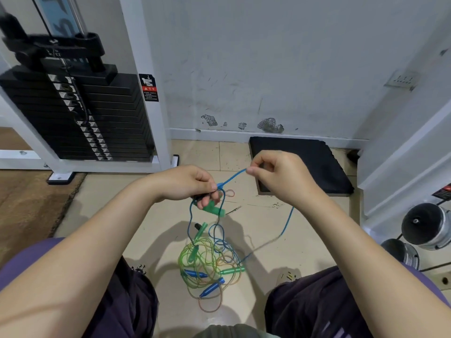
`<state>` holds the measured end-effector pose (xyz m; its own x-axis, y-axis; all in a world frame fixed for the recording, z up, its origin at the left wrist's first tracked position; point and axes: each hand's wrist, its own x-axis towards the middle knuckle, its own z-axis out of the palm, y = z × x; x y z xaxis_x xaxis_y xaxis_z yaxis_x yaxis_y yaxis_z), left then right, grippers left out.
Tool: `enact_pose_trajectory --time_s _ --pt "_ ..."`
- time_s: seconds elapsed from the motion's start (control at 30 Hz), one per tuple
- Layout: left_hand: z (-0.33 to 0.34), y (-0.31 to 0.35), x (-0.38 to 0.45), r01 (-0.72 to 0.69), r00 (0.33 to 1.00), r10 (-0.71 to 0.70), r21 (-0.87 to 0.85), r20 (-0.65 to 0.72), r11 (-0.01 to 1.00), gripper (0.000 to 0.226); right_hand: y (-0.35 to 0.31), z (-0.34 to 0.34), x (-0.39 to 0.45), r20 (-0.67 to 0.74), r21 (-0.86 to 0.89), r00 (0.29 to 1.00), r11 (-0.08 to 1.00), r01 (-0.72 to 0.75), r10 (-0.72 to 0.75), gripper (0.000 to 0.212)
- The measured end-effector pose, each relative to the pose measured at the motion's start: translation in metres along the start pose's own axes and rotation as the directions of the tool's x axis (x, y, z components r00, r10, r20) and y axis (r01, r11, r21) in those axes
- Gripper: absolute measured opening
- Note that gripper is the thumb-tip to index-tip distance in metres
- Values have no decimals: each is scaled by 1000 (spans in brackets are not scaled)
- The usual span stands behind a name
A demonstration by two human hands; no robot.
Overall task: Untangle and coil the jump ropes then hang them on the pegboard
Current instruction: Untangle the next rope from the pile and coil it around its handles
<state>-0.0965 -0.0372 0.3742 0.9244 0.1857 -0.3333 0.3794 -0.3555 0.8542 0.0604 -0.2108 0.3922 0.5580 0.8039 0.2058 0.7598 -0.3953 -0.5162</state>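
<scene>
A tangle of jump ropes lies on the tiled floor between my knees: green, orange and blue cords with blue handles and green handles. My left hand grips a green handle and pinches the blue rope at a knot. My right hand pinches the same blue rope a little higher to the right, pulling it taut between the hands. The rest of the blue cord hangs down to the pile. No pegboard is in view.
A black weight stack in a white frame stands at the left against the wall. A black foam pad lies on the floor ahead. Dumbbells sit at the right. A brown mat covers the floor at the left.
</scene>
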Motion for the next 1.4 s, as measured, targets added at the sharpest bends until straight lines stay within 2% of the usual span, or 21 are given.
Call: enact_pose_trajectory --time_s 0.07,0.1,0.17,0.2,0.23,0.3,0.37,0.5,0.6,0.67,0.73,0.8,0.87,0.97,1.03,1.1,1.17,1.27,1.33,1.4 --pt "-2 0 -2 4 1000 -4 21 -14 1000 25 2 0 1 -39 -5 999 1000 1 -2 11" --pt "-2 0 -2 -3 1000 3 13 -24 1000 24 2 1 0 -16 78 1000 997 -14 15 10" --pt "0 3 -1 -24 999 22 -60 -25 998 22 -2 5 -2 147 401 987 907 -124 70 19" --pt "2 5 -1 -36 999 34 -111 -17 993 21 -4 7 -4 234 523 970 832 -184 68 28" --pt "4 7 0 -46 999 45 -158 -10 986 20 -5 11 -5 290 570 956 795 -208 43 35" --pt "10 8 2 -60 998 60 -215 -5 975 20 -10 18 -8 334 568 942 802 -184 -20 40" --pt "11 8 3 -78 997 79 -205 -3 976 21 -12 23 -8 310 530 950 838 -128 -51 36" --pt "4 4 5 -104 995 101 -181 -29 978 25 -5 15 -1 112 487 993 868 -93 44 19" --pt "1 0 6 -113 991 96 -191 -93 975 24 3 7 4 -12 469 992 877 -105 125 8" --pt "4 0 7 -112 990 95 -172 -105 979 24 2 6 2 50 518 993 847 -118 108 8" --pt "10 3 8 -109 992 96 -180 -79 978 24 -4 11 -1 183 615 982 774 -153 48 21" --pt "15 5 9 -100 994 90 -203 -59 974 23 -7 17 -4 258 581 966 802 -140 -18 31" --pt "15 7 9 -111 993 101 -210 -55 971 21 -8 21 -5 264 504 963 858 -93 -50 34" --pt "5 5 7 -107 994 99 -199 -54 974 21 -2 16 0 141 457 990 888 -48 -20 19" --pt "-2 2 5 -78 996 70 -191 -50 978 21 5 11 4 8 485 998 873 -57 61 5" --pt "-3 -1 4 -70 997 61 -181 -53 981 21 10 7 7 -49 537 989 838 -92 140 4" --pt "0 -1 5 -76 996 67 -168 -58 983 21 10 5 6 -11 574 990 811 -108 140 5" --pt "8 3 6 -76 997 69 -197 -45 977 20 0 13 -1 132 638 990 761 -115 39 19" --pt "12 5 7 -84 996 78 -216 -37 973 19 -6 20 -5 208 586 978 804 -102 -27 22" --pt "14 6 7 -100 995 96 -230 -31 968 20 -7 24 -4 209 509 977 857 -79 -34 18"
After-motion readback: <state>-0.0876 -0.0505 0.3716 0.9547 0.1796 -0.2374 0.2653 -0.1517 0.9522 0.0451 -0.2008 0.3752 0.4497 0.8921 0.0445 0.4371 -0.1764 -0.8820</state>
